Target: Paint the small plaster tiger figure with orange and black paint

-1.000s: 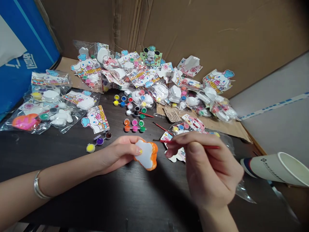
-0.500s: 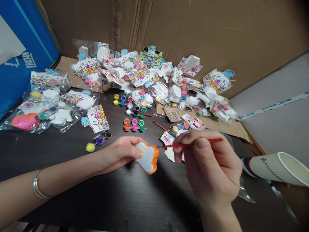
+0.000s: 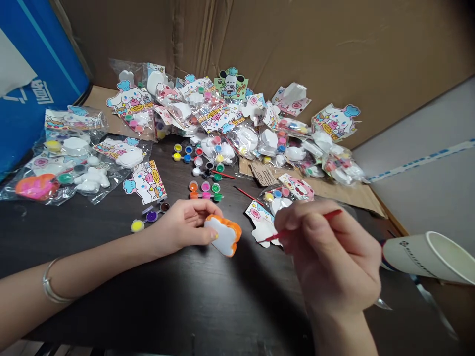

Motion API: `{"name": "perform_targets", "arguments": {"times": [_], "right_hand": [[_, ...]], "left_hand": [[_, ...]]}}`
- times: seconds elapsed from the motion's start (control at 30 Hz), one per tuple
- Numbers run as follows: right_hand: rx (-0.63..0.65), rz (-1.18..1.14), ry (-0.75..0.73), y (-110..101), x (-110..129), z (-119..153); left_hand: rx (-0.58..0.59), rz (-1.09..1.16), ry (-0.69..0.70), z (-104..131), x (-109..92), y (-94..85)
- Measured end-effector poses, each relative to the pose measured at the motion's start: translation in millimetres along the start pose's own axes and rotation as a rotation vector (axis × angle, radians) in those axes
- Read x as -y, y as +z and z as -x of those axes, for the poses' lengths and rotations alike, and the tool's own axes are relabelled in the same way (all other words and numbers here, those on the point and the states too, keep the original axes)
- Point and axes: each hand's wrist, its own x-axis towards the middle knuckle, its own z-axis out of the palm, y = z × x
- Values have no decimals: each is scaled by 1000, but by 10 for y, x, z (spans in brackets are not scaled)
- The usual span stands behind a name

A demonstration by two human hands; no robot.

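A small toast-shaped figure [image 3: 223,236] has a white flat face and orange-painted sides. My left hand [image 3: 187,225] pinches its left end between thumb and fingers, above the dark table. On the right, my right hand [image 3: 330,262] grips a thin red paintbrush [image 3: 278,236], its tip pointing left, apart from the figure. Beyond the figure stand open paint pots in orange, pink and green [image 3: 205,191]. A strip of yellow, purple and brown pots [image 3: 151,216] lies behind my left wrist. Part of a printed card [image 3: 261,217] shows behind the brush.
Clear bags with white figures and paint pots [image 3: 245,141] are heaped along the cardboard wall [image 3: 315,44]. Another red brush [image 3: 248,194] lies mid-table. More bagged figures [image 3: 91,180] lie at left, by a blue box [image 3: 33,74]. At right a paper cup [image 3: 419,257] is tipped sideways in view.
My right hand has drawn the brush right and away from the figure, its tip now lower. My left hand has tilted the figure and moved it slightly up and left.
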Motion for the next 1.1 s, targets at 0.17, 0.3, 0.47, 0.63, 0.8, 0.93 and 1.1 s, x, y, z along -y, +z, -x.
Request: {"name": "perform_targets", "arguments": {"times": [0.17,0.3,0.47,0.63,0.8,0.93,1.1], "right_hand": [[158,93,33,-13,-4,-11],[130,87,-13,-41,-13,-6],[128,124,-42,-21,-33,5],[121,122,-10,-7,-35,1],[175,153,10,8,-38,-9],[206,176,19,-8,-57,-18],[120,127,-14,-2,-61,-25]], "left_hand": [[-29,-150,81,14,34,9],[-17,-189,77,31,28,24],[-38,-246,64,39,0,40],[-36,-338,114,46,34,49],[-32,-381,121,58,34,57],[-35,-448,171,59,39,56],[-31,-578,259,69,30,63]]}}
